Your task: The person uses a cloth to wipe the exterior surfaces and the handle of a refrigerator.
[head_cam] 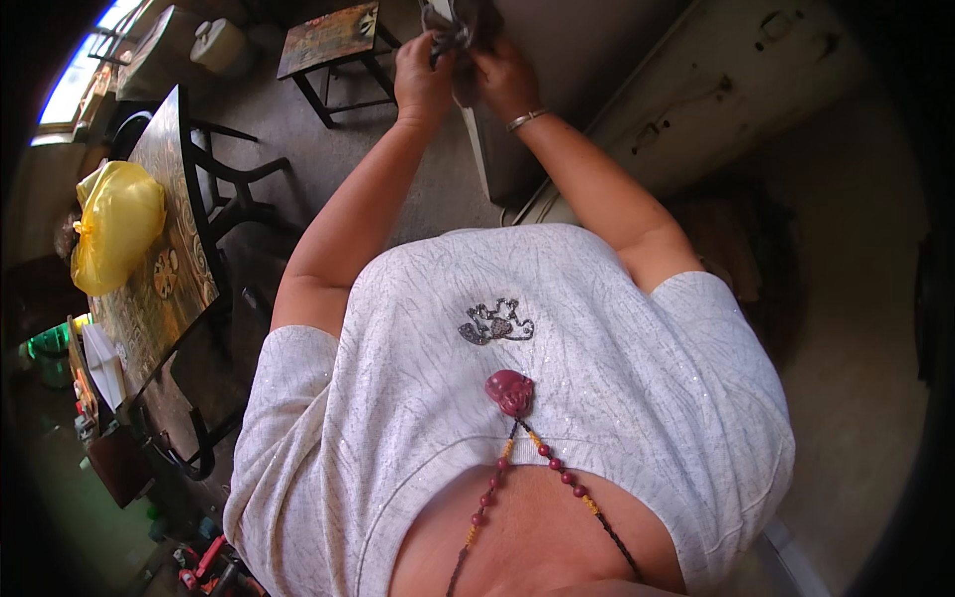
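Both hands are together at the top of the head view, holding a crumpled dark cloth. My left hand [424,83] has its fingers bent around one side of the dark cloth [481,19]. On the other side, my right hand [511,83], with a metal bangle at the wrist, pinches the same cloth, and part of it hangs between the hands. Right beside and beneath them stands a large dark-faced panel or cabinet [574,82] with a pale edge. Whether the cloth touches it I cannot tell. The far end of the cloth is cut off by the picture's top rim.
To the left stands a patterned table [190,246] bearing a knotted yellow plastic bag [123,224]. A black chair [242,183] is against it. Farther off are a square stool [328,37] and a white lidded container [218,46]. A stained pale door-like surface [701,104] runs along the right.
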### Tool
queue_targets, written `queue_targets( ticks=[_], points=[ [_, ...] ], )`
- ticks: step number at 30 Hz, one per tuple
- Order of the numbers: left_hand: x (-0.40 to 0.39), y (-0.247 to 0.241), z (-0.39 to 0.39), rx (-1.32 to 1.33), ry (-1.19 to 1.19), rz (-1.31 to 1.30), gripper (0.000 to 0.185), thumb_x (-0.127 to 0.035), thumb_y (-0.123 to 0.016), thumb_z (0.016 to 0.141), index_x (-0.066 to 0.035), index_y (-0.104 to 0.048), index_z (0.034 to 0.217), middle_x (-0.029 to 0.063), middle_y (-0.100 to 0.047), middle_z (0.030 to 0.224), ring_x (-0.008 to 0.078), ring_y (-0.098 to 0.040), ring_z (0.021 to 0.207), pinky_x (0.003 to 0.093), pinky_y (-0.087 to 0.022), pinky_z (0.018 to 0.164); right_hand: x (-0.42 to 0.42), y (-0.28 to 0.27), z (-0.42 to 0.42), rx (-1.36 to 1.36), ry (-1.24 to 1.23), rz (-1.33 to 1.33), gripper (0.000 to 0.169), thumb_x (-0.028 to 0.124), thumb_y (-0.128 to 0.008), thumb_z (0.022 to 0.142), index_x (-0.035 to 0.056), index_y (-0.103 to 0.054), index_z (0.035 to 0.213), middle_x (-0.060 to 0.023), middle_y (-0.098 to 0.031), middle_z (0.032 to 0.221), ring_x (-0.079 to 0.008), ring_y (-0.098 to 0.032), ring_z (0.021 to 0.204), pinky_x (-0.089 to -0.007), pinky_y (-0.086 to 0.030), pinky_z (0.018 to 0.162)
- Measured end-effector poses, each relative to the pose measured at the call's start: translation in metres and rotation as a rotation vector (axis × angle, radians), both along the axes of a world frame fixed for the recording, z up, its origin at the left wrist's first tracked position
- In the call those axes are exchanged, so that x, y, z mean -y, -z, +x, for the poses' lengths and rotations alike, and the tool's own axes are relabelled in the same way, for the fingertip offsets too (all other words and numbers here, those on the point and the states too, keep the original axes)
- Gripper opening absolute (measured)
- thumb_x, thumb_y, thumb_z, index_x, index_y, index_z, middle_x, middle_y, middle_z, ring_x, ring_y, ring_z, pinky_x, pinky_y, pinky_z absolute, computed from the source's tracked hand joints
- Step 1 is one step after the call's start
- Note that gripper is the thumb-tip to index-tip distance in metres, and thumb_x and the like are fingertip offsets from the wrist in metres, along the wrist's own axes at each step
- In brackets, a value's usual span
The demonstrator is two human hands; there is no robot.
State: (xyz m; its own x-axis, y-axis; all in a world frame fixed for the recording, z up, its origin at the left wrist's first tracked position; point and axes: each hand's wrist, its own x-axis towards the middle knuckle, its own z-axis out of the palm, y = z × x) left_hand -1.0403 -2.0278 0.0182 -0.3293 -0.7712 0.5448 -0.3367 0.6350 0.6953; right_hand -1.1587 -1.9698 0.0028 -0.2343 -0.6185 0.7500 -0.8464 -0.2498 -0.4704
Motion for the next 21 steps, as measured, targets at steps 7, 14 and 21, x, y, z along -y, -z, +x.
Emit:
queue_targets(
  ticks=[7,14,21],
  points=[
    [-0.002,0.067,0.011,0.427,0.137,0.498,0.035,-0.024,-0.065,0.075,-0.004,-0.058,0.103,0.0124,-0.062,0.087,0.0254,-0.06,0.08,0.0331,-0.046,0.072,-0.028,0.099,-0.006,0.062,-0.007,0.53,0.015,0.014,-0.051,0.075,0.0144,-0.061,0.086,-0.0121,-0.055,0.086,-0.0315,-0.055,0.08,-0.0401,-0.047,0.067],
    [-0.02,-0.008,-0.009,-0.182,-0.073,0.076,0.02,-0.017,-0.061,0.078,-0.005,-0.059,0.095,0.0122,-0.054,0.097,0.0277,-0.052,0.089,0.0325,-0.043,0.078,-0.013,-0.011,-0.004,0.019,0.05,-0.108,0.022,0.005,-0.057,0.069,0.0119,-0.059,0.09,-0.0092,-0.055,0.088,-0.0304,-0.055,0.079,-0.0398,-0.047,0.067],
    [0.009,0.073,-0.006,0.141,0.049,0.689,0.031,-0.024,-0.063,0.07,-0.003,-0.06,0.093,0.0165,-0.06,0.079,0.0283,-0.06,0.075,0.0369,-0.047,0.068,-0.012,0.068,-0.005,0.204,0.087,0.387,0.017,0.007,-0.054,0.071,0.0096,-0.058,0.088,-0.0127,-0.056,0.09,-0.0337,-0.054,0.081,-0.0409,-0.044,0.069]
  ],
)
